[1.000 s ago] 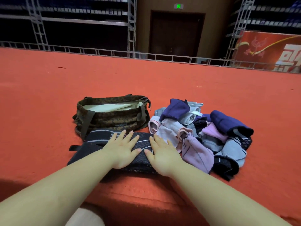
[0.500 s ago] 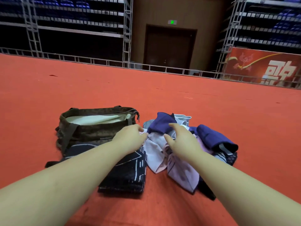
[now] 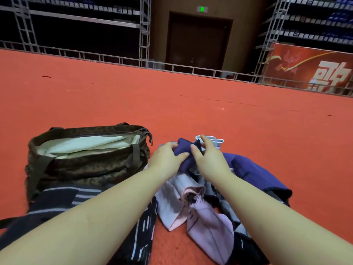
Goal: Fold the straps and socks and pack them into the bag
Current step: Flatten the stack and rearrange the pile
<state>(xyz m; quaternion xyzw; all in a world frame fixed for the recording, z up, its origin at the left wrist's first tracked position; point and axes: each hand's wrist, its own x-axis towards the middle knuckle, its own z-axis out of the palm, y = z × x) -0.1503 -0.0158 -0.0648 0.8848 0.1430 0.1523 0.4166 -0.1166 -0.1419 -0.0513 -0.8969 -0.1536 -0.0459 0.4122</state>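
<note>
- Left hand (image 3: 168,159): reached forward over the pile of socks (image 3: 206,190); thumb and fingers curl onto the near-left end of a navy sock (image 3: 184,150), which it pinches.
- Right hand (image 3: 207,159): beside the left, almost touching it; thumb presses into the same navy sock while the index finger extends toward a pale blue sock (image 3: 216,141) just behind. Its grip appears closed on the navy sock, though the far fingers are hidden.
- Both forearms run parallel from the lower edge of the view, wrists slightly raised, palms turned down and inward.
- Navy sock: on top of the pile at its far edge, just right of the bag (image 3: 86,159); not yet lifted clear.
- Bag: camouflage-patterned, standing on the red floor (image 3: 191,104), zip open, pale lining showing; left of the pile and near it.
- Dark strap (image 3: 63,203): a flat, striped, folded piece lying in front of the bag, partly under the left forearm; not yet packed.
- Step in hand, as judged: taking one sock out for folding. To do it well, draw the navy sock upward so that its neighbours do not drag along, lay it flat, and fold it evenly.
- Risk, as judged: loose fabric may snag the pale blue sock and scatter the pile.
</note>
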